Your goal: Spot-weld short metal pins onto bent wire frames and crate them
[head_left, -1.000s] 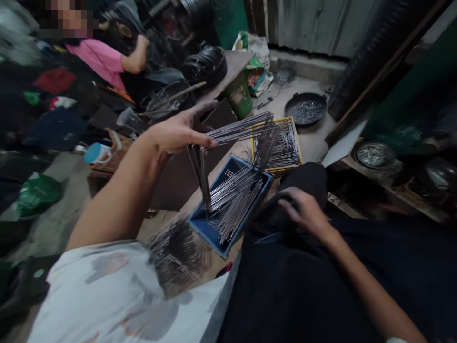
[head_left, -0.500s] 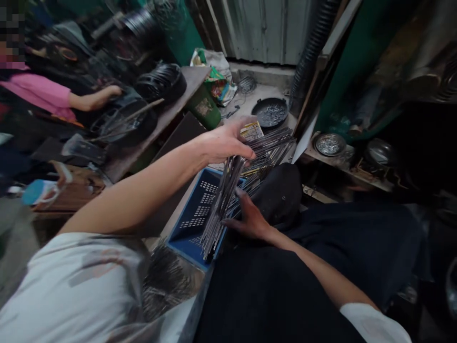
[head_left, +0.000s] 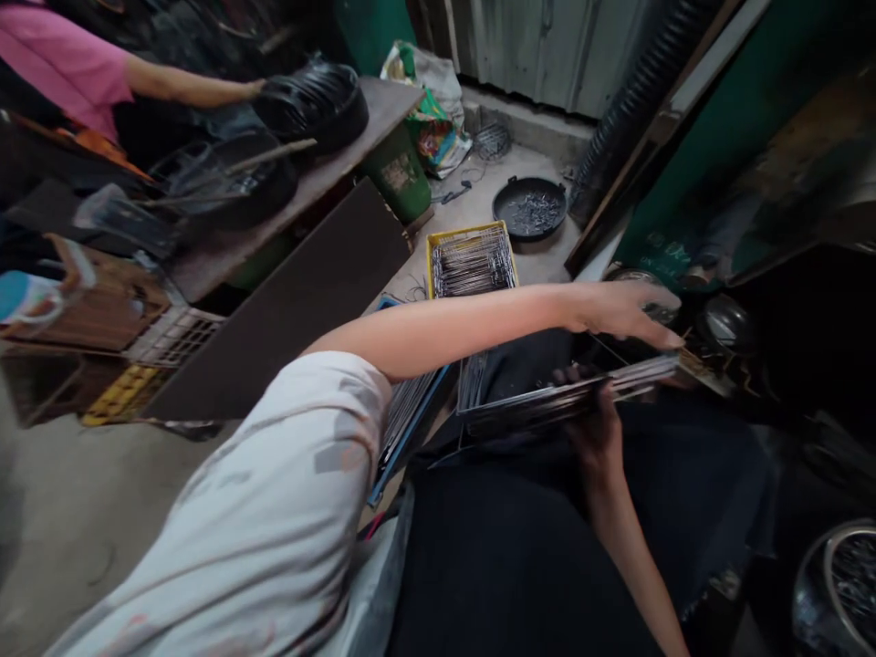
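Note:
My right hand [head_left: 600, 440] is wrapped round a bundle of thin metal rods [head_left: 526, 408] above my lap. The bundle lies nearly level, its right end tilted slightly up. Just over that right end, my left hand [head_left: 626, 308] reaches across with its fingers stretched and apart. Below my left arm, a blue plastic basket [head_left: 405, 459] holds more long rods, partly hidden by the arm and sleeve. Beyond the arm stands a yellow basket [head_left: 431, 263] filled with bent wire pieces.
A black pan [head_left: 503, 219] of small metal bits sits on the floor. A dark board [head_left: 294, 301] leans against the workbench [head_left: 390, 94] at left, where another person's arm [head_left: 192, 87] reaches out. A metal pot [head_left: 811, 584] stands at lower right.
Both hands have moved right, away from above the blue basket. The rods now lie across my lap in my right hand; my left hand has let go of them. The view has shifted.

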Demonstrator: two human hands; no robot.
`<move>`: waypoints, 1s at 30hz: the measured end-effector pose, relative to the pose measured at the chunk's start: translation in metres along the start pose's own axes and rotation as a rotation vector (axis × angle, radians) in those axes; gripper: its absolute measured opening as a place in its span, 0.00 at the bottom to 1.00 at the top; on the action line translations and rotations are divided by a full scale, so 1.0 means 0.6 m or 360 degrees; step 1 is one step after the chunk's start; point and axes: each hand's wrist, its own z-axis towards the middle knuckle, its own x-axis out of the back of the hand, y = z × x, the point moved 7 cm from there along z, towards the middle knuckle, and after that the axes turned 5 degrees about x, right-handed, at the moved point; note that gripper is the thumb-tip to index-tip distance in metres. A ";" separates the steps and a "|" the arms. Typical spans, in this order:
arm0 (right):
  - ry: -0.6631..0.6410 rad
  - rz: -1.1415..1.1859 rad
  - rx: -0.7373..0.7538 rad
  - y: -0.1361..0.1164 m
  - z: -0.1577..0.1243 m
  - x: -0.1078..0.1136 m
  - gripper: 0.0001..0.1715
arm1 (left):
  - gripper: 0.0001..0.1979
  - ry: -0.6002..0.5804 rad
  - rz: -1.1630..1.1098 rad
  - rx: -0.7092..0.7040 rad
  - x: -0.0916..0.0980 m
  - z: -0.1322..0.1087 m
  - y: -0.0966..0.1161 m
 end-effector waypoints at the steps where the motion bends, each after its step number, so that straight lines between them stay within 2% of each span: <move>1: 0.0076 -0.0008 0.0015 -0.005 0.001 0.030 0.24 | 0.28 -0.0003 0.0055 -0.0052 0.015 -0.010 -0.014; 3: 0.0200 -0.0043 0.0048 -0.010 0.004 0.084 0.26 | 0.18 0.0145 0.0237 -0.0057 0.060 -0.048 -0.065; 5: 0.0266 -0.0066 0.0071 -0.007 0.007 0.122 0.26 | 0.16 0.0304 0.0511 0.0041 0.103 -0.103 -0.139; 8: 0.0343 -0.0048 0.0093 0.001 0.014 0.159 0.24 | 0.15 0.0588 0.0812 0.0290 0.147 -0.199 -0.255; 10: 0.0377 -0.0019 0.0096 0.008 0.020 0.175 0.23 | 0.17 0.0693 0.0821 0.0402 0.152 -0.254 -0.317; 13: 0.0424 -0.0039 0.0094 0.023 0.034 0.197 0.22 | 0.19 0.0844 0.0793 0.0481 0.145 -0.306 -0.376; 16: 0.0500 -0.0081 0.0044 0.046 0.049 0.219 0.21 | 0.19 0.0932 0.0757 0.0487 0.132 -0.315 -0.410; 23: 0.0662 -0.0165 -0.0238 0.086 0.058 0.249 0.17 | 0.16 0.0929 0.0758 0.0478 0.107 -0.266 -0.471; 27: 0.0632 -0.0388 -0.0305 0.083 0.017 0.238 0.16 | 0.16 0.0940 0.0781 0.0481 0.092 -0.255 -0.507; 30: 0.0440 -0.0930 -0.0290 0.059 -0.036 0.209 0.19 | 0.16 0.0913 0.0772 0.0480 0.073 -0.251 -0.531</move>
